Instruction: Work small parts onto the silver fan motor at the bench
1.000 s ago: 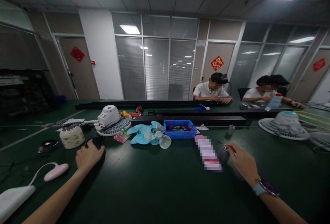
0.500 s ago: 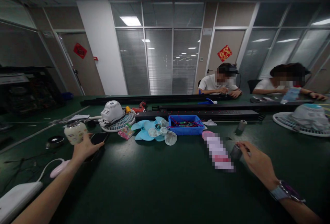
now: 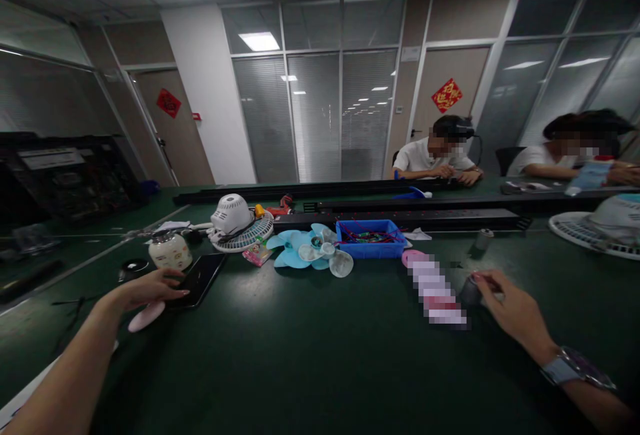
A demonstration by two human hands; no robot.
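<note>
Bare table (image 3: 310, 348) between hands; fan blades (image 3: 310, 253), blue bin (image 3: 371, 239) behind

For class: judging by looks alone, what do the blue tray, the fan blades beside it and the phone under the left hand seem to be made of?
Blue tray: probably moulded plastic, with a uniform matte blue colour.
Fan blades: likely thin plastic, pale blue, some translucent, with a soft sheen.
Phone: apparently a glossy glass face, black and reflecting ceiling light; the left hand rests at its edge.

Phone (image 3: 197, 279) glossy glass – table (image 3: 320, 355) matt green – bin (image 3: 371, 248) blue plastic.
</note>
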